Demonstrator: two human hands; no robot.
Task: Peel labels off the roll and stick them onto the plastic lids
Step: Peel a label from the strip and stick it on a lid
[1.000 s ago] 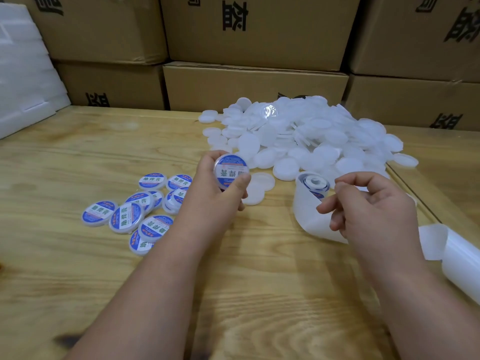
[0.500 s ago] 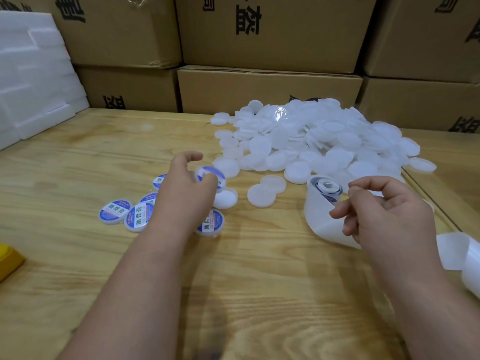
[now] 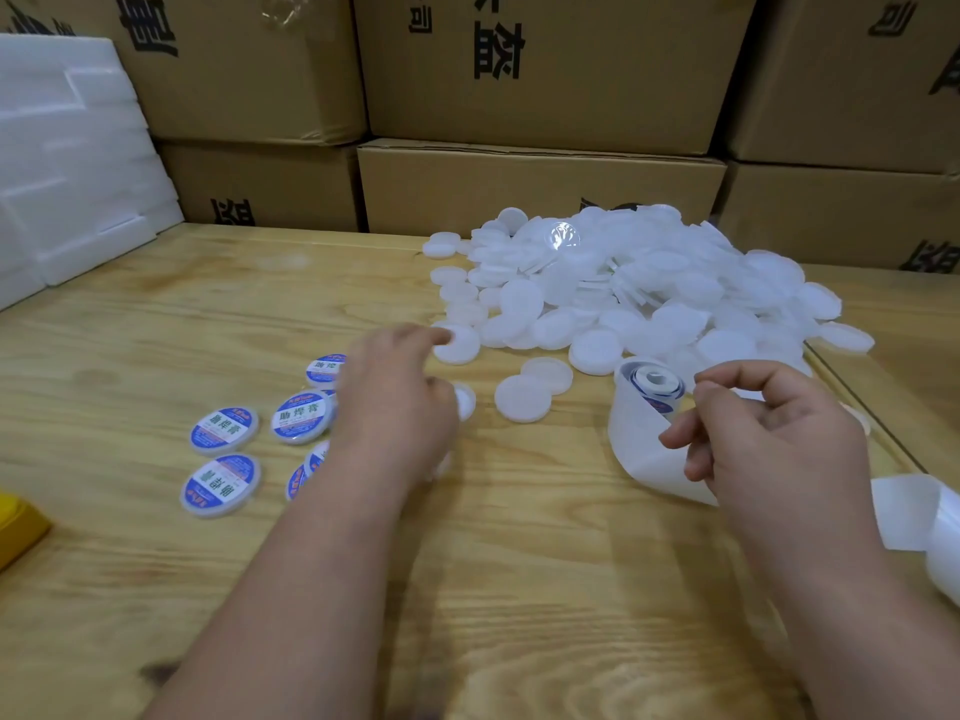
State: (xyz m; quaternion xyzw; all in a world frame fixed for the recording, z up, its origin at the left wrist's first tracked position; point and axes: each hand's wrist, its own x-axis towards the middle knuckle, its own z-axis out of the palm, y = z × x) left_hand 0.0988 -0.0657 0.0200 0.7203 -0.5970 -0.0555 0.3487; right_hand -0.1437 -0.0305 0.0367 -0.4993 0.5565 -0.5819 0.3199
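Observation:
My left hand reaches forward over the wooden table with its fingers stretched. Its index fingertip touches a blank white lid at the near edge of the big pile of blank lids; it holds nothing. Several labelled lids with blue and white stickers lie left of that hand, some hidden under it. My right hand has curled fingers that hold the white backing strip, which curves down from the small label roll.
Two loose blank lids lie between my hands. Stacked cardboard boxes wall off the back. White foam blocks stand at the far left, and a yellow object sits at the left edge. Spent backing strip trails off right.
My left hand lowered the labelled lid it held, let it go among the finished ones, then reached forward to the blank lids. My right hand stayed on the strip.

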